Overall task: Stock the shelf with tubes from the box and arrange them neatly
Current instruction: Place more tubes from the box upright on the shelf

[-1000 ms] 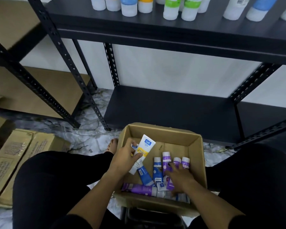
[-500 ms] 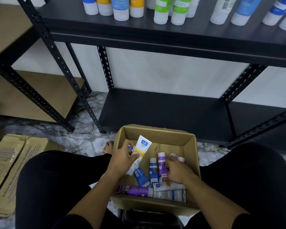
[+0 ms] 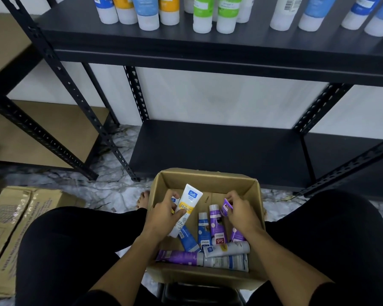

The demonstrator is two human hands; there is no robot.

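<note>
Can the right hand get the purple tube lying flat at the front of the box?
Probably yes, but not right away. The right hand already grips a small purple tube, so its fingers are busy. The long purple tube lies uncovered in the open box, below the left forearm.

"Safi" is printed in white on a blue badge near the top of the white and yellow tube, with "PERFECT WHITE" beneath it and "Vitamin C" written across the yellow band. "Safi" is also read upside down on the red patch of a purple tube lying in the box. On the flattened carton at the left, "PRODUCT OF MALAYSIA" is made out along one edge; its other print is too blurred to read.
</note>
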